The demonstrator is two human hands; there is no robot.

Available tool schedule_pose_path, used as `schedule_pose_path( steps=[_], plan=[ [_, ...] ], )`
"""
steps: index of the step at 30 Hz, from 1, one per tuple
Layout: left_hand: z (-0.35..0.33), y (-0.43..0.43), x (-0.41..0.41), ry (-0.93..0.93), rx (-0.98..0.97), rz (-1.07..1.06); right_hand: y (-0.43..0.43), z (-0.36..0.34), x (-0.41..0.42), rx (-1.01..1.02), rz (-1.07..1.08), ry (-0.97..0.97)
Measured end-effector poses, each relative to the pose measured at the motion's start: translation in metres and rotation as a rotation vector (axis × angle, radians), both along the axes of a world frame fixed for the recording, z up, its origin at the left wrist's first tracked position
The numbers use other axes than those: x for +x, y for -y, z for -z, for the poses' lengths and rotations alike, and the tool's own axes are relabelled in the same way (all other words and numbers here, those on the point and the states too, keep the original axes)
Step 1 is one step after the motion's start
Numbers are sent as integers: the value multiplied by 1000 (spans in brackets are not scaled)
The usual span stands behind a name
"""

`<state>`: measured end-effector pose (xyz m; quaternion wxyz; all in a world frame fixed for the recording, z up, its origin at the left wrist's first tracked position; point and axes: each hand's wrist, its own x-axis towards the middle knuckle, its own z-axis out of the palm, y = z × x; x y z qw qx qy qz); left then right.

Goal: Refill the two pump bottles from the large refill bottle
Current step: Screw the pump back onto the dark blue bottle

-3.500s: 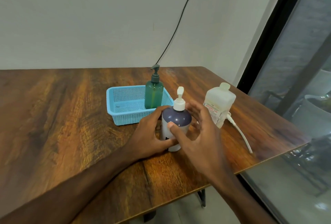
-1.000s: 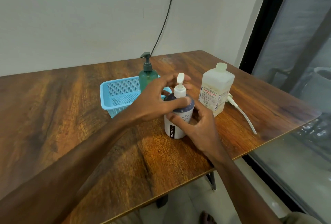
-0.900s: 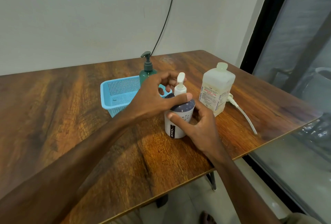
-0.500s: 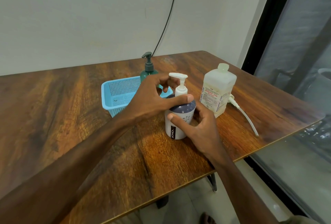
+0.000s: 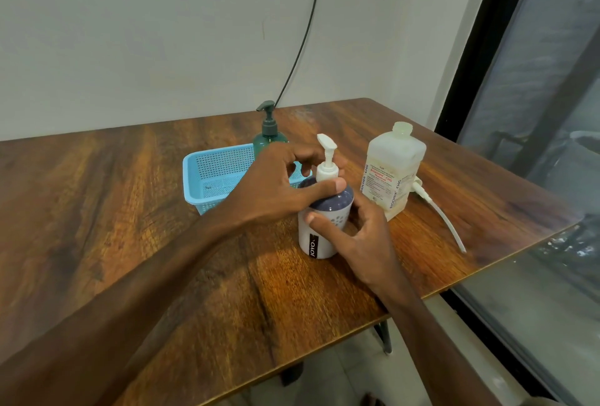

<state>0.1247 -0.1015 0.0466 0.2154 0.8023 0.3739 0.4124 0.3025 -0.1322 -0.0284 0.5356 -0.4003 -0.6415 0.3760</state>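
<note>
**Unscrewing a pump top**

The left hand [image 5: 279, 185] pinches the collar [image 5: 326, 169] of the white pump bottle [image 5: 316, 240], and the right hand [image 5: 360, 238] grips its body. Next, probably: twist the pump free and lift it out. The refill bottle [image 5: 389, 172] stands just beyond the right hand.

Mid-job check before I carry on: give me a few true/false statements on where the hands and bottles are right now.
1. The right hand grips the body of the white pump bottle with the purple top. True.
2. The large translucent refill bottle lies on its side. False: it stands upright on the wooden table.
3. The left hand holds the refill bottle. False: its fingers curl round the base of the white plastic pump on the white pump bottle.
4. A white pump tube lies loose on the table beside the refill bottle. True.
</note>
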Motion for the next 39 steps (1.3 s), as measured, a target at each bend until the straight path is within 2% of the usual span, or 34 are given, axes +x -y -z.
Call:
schedule_pose_path(
  steps=[4, 6, 10, 16, 27, 33, 36, 39],
  plan=[
    [2, 3, 6, 11, 147, -183, 1, 0, 1, 0, 5, 4],
    [4, 5, 8, 30, 147, -221, 0, 0, 0, 0, 10, 6],
    [3, 9, 13, 77, 74, -186, -2, 1, 1, 0, 10, 18],
    [1, 6, 12, 48, 84, -144, 0, -2, 1, 20, 13, 3],
    [-8, -10, -2, 18, -28, 49, -1, -1, 3, 33, -19, -15],
    [0, 3, -4, 24, -50, -10, -2, 2, 3, -12, -28, -20],
    [13, 11, -3, -4, -61, -119, -3, 2, 5, -23, -53, -24],
    [31, 15, -9, 39, -217, -120, -2, 2, 6, 10, -94, -133]
  ],
)
